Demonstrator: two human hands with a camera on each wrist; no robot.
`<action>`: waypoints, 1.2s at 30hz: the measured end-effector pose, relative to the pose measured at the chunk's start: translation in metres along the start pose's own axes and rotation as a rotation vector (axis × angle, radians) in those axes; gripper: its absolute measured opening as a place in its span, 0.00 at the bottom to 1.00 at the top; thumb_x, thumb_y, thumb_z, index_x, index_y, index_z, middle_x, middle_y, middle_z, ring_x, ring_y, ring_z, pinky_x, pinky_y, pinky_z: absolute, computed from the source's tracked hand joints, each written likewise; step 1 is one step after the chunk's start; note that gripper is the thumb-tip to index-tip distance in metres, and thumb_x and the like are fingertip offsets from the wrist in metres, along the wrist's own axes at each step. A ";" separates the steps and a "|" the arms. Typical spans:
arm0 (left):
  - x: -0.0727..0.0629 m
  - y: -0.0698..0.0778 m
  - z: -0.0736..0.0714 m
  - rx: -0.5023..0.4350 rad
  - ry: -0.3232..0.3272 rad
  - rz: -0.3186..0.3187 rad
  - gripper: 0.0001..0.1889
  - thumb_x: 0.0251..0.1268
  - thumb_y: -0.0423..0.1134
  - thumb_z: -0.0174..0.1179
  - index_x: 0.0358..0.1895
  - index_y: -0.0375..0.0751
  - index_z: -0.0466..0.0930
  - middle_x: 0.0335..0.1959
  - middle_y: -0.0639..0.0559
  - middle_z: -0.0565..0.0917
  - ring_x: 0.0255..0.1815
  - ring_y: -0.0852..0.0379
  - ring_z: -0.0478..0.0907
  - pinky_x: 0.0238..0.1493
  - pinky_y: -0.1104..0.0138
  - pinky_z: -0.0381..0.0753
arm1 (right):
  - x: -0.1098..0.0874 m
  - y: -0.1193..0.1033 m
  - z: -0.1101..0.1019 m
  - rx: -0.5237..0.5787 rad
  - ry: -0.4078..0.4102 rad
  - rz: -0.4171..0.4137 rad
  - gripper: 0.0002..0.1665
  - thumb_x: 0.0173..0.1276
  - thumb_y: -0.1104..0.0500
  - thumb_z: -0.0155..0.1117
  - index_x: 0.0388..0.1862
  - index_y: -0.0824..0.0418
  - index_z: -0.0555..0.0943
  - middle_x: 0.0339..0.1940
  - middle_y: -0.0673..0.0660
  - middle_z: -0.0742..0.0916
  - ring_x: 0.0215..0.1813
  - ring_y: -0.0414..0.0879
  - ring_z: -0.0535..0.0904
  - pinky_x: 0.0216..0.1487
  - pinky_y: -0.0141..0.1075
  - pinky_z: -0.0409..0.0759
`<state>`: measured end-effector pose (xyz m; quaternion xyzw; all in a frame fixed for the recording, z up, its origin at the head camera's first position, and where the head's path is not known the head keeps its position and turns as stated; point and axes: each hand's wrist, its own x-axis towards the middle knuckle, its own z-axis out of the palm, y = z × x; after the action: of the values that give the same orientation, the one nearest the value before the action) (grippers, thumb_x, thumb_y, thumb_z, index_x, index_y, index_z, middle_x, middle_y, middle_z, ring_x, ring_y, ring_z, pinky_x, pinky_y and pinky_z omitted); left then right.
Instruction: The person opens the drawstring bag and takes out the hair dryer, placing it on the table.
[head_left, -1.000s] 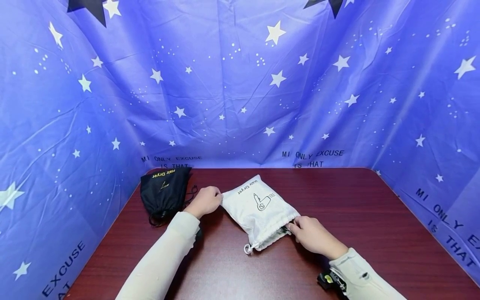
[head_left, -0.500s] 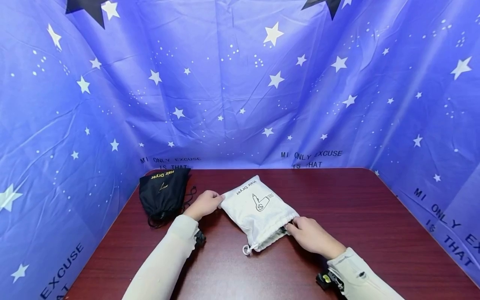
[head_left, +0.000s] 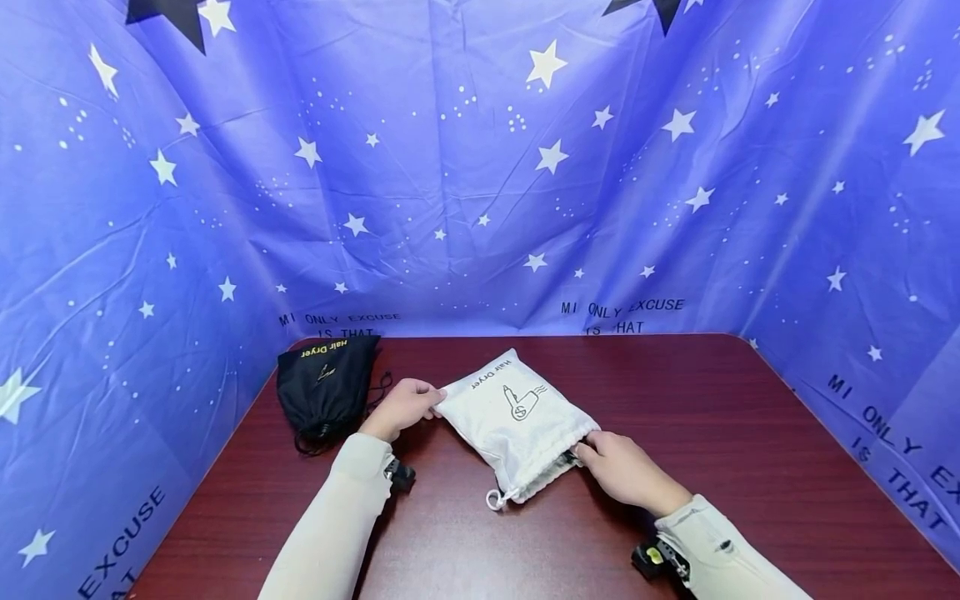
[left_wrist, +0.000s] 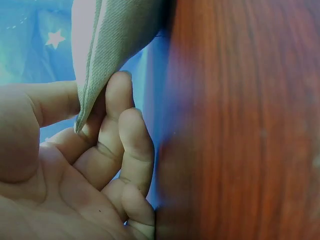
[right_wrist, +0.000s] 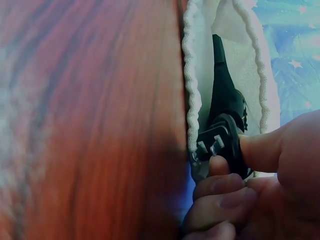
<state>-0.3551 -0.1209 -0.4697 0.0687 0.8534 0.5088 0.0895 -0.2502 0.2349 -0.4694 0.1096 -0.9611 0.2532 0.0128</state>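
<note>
A white drawstring bag (head_left: 510, 425), printed "Hair Dryer" with a line drawing, lies slanted on the table. My left hand (head_left: 405, 408) pinches its left corner; in the left wrist view the thumb and index finger hold the cloth tip (left_wrist: 92, 95), the other fingers half curled. At the bag's open mouth, my right hand (head_left: 630, 472) grips a black power plug (right_wrist: 232, 137) between thumb and fingers. Two metal prongs (right_wrist: 216, 145) face outward in the right wrist view. A black tapered part (right_wrist: 222, 82) runs from the plug into the bag. Deeper contents are hidden.
A black drawstring bag (head_left: 326, 396), also printed "Hair Dryer", lies at the table's far left with loose cords. The white bag's cord toggle (head_left: 495, 500) rests toward the front. A blue star-patterned cloth (head_left: 450, 167) encloses the back and sides of the red-brown table (head_left: 675, 383).
My left hand has shifted very slightly left, drawing the bag's corner with it, and its fingers look a little straighter. The right hand stays at the bag's mouth.
</note>
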 end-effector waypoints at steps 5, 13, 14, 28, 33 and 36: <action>-0.002 -0.004 -0.005 -0.049 -0.019 0.002 0.14 0.75 0.44 0.61 0.39 0.37 0.89 0.28 0.50 0.89 0.29 0.54 0.83 0.42 0.63 0.79 | 0.003 0.005 0.000 0.088 0.004 -0.001 0.20 0.77 0.54 0.58 0.21 0.53 0.72 0.18 0.46 0.73 0.24 0.40 0.68 0.31 0.35 0.68; 0.000 -0.008 -0.009 -0.093 -0.034 -0.015 0.15 0.73 0.47 0.63 0.43 0.38 0.90 0.29 0.52 0.88 0.29 0.55 0.85 0.51 0.62 0.76 | 0.003 0.017 0.000 0.286 -0.048 0.028 0.21 0.78 0.54 0.59 0.22 0.57 0.78 0.17 0.49 0.82 0.19 0.38 0.70 0.25 0.32 0.70; 0.000 -0.008 -0.010 -0.095 -0.029 -0.016 0.15 0.73 0.47 0.63 0.43 0.38 0.90 0.29 0.53 0.88 0.29 0.55 0.84 0.51 0.62 0.75 | 0.004 0.017 -0.001 0.312 -0.058 0.028 0.21 0.78 0.54 0.58 0.23 0.58 0.78 0.18 0.49 0.82 0.18 0.38 0.69 0.23 0.31 0.69; 0.000 -0.009 -0.007 -0.198 0.038 -0.048 0.16 0.68 0.46 0.69 0.45 0.36 0.90 0.27 0.55 0.87 0.28 0.57 0.84 0.59 0.59 0.74 | 0.006 0.028 -0.002 0.540 -0.115 0.043 0.19 0.80 0.58 0.57 0.28 0.68 0.79 0.22 0.57 0.86 0.16 0.37 0.69 0.17 0.29 0.67; 0.000 -0.010 -0.007 -0.211 0.049 -0.064 0.15 0.67 0.46 0.69 0.44 0.38 0.91 0.32 0.54 0.88 0.28 0.56 0.84 0.66 0.52 0.70 | 0.005 0.030 -0.003 0.542 -0.124 0.029 0.20 0.80 0.58 0.57 0.29 0.69 0.78 0.22 0.58 0.86 0.16 0.37 0.70 0.17 0.30 0.69; -0.001 -0.009 -0.007 -0.218 0.057 -0.068 0.14 0.67 0.46 0.69 0.44 0.38 0.92 0.36 0.53 0.89 0.28 0.56 0.85 0.67 0.50 0.69 | 0.005 0.031 -0.003 0.551 -0.128 0.022 0.20 0.80 0.58 0.57 0.29 0.69 0.79 0.22 0.59 0.86 0.17 0.37 0.71 0.18 0.30 0.70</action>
<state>-0.3556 -0.1311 -0.4747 0.0152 0.7971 0.5971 0.0891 -0.2615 0.2617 -0.4812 0.1143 -0.8559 0.4978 -0.0811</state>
